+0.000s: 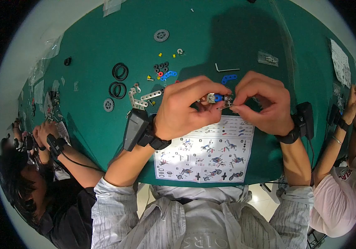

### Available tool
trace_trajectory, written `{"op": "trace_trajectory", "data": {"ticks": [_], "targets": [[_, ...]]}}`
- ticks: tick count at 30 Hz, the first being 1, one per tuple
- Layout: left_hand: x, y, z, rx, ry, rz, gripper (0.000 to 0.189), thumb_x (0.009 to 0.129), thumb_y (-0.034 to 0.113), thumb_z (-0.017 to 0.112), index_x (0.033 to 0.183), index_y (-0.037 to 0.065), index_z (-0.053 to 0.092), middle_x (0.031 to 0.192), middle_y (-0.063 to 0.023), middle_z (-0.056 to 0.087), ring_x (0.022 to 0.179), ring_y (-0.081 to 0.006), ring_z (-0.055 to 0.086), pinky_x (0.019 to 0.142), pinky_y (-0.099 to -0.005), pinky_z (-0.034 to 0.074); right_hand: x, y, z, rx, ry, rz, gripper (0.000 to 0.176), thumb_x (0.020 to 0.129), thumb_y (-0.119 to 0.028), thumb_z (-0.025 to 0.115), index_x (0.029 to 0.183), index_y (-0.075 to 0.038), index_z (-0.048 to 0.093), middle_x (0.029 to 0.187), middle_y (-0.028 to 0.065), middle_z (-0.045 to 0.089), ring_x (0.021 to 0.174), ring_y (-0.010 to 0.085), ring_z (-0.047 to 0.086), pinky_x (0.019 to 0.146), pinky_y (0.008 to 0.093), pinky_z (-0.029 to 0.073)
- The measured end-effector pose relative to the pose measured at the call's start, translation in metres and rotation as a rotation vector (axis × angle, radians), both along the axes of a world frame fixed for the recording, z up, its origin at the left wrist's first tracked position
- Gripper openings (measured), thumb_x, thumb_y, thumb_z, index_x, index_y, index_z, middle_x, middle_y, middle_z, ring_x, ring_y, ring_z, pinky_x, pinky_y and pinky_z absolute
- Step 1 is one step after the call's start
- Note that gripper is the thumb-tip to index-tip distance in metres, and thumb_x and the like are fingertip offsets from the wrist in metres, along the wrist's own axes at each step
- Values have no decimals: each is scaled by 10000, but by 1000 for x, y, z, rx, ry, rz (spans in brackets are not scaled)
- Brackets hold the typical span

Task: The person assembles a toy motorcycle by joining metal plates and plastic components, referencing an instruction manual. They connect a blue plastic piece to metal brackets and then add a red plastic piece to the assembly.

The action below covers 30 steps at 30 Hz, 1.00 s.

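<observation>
- Left hand (190, 108) and right hand (264, 103) both pinch a little metal-and-blue assembly (217, 98) at the fingertips, up in the air above the instruction sheet (211, 155) on the green table (95, 124).
- Risk, I'd say: with such a tiny fingertip grip, one slip drops it among the loose parts (161, 72).
- Its long axis runs left-right between the hands, roughly level; can't tell which end leads.
</observation>
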<state>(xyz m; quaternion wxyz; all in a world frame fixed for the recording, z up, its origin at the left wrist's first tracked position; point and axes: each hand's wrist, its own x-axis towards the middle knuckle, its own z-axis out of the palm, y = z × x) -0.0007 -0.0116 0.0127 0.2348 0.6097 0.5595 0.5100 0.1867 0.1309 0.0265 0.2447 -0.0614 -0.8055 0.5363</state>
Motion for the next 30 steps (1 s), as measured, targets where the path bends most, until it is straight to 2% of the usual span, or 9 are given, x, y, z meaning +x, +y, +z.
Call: {"op": "trace_trajectory", "data": {"ticks": [2,7,11,13,14,22,25,30], "targets": [[0,1,-4,19,-23,-4,329,743,-8,802,1062,60,752,854,-61,695,629,-139,622,545,-276,506,0,1,2,42,8,6,167,783,60,795,893,-17,696,892,80,674,798,160,686,671,266,558],[0,2,-1,16,-10,9,332,745,-10,799,1065,65,754,831,-62,694,619,-143,626,543,-278,510,0,1,7,165,19,-7,165,790,64,787,902,-14,694,894,84,671,791,166,681,677,269,558],[1,0,1,78,89,53,306,768,-23,801,1066,34,764,919,-92,756,684,-130,667,601,-245,526,0,-2,7,45,-45,-30,157,806,48,786,916,-10,690,903,83,666,790,168,674,675,275,557],[3,1,2,95,94,81,315,763,-25,791,1066,56,759,856,-77,724,649,-152,678,569,-276,543,0,-2,6,14,-47,-38,153,813,38,787,920,-8,688,904,82,663,792,165,672,673,276,556],[4,2,2,104,96,95,320,761,-27,786,1065,67,757,825,-70,708,631,-163,683,553,-292,552,0,-1,6,37,-43,-42,159,807,40,790,920,-9,689,907,84,664,793,172,673,675,280,555],[3,1,1,10,-23,54,278,783,-15,778,1053,47,763,866,-84,742,648,-154,696,563,-275,562,1,-3,11,309,37,-73,203,762,51,806,910,-23,688,924,104,674,806,252,672,709,328,542],[2,1,0,17,-20,41,275,782,-13,780,1049,44,762,862,-85,742,652,-159,699,562,-275,563,2,0,12,323,21,-40,200,772,51,799,917,-19,681,919,103,674,812,250,667,704,322,537],[5,1,3,52,39,88,261,777,-9,785,1032,42,758,858,-85,742,650,-170,701,556,-279,561,1,0,11,210,-10,-43,214,776,37,806,937,-16,675,925,101,669,821,255,664,713,331,533]]}}
